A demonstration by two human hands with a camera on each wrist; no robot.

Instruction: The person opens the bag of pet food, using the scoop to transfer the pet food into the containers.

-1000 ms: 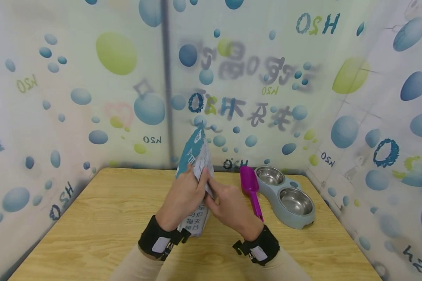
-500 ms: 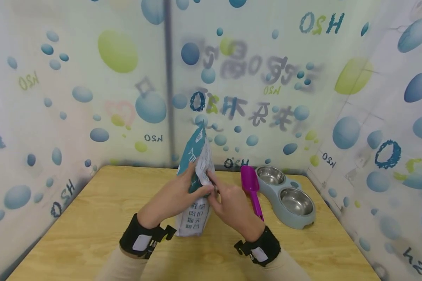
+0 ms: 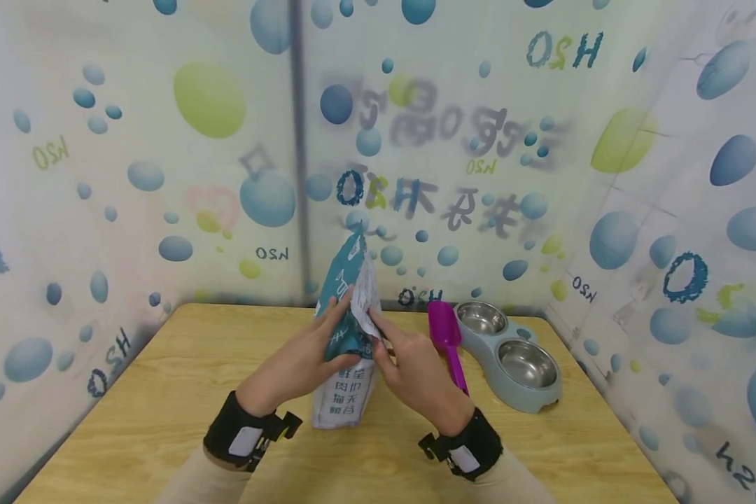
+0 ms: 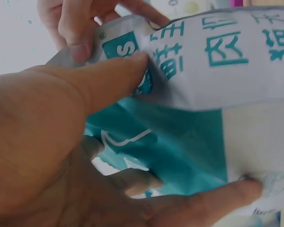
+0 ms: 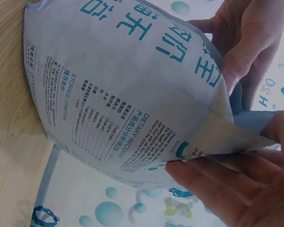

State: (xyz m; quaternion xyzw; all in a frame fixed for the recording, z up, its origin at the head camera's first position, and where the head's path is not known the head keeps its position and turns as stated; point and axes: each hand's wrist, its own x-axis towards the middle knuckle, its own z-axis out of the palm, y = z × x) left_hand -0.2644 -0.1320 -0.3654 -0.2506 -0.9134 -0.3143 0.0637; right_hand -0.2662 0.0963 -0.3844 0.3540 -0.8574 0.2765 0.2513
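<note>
A teal and white cat food bag (image 3: 340, 392) stands upright on the table, its narrow lettered side turned toward me and its top rising to a peak. My left hand (image 3: 296, 360) lies along the bag's left face with fingers extended. In the left wrist view its thumb (image 4: 109, 80) presses the lettered side while the other fingers spread over the teal and white face. At the bag's upper right edge, my right hand (image 3: 418, 371) pinches a fold between thumb and fingers. The right wrist view shows its fingers (image 5: 213, 189) against the white printed back.
Right of the bag lies a magenta scoop (image 3: 446, 329), its handle toward me. Next to it stands a grey-blue double pet feeder (image 3: 500, 350) with two steel bowls. A bubble-printed curtain (image 3: 378, 140) closes off the back and sides of the wooden table (image 3: 195, 378).
My left hand has drawn back left and down from the pinched fold, its fingers spreading along the bag's face. The right hand stays at the upper right edge, and more teal side shows.
</note>
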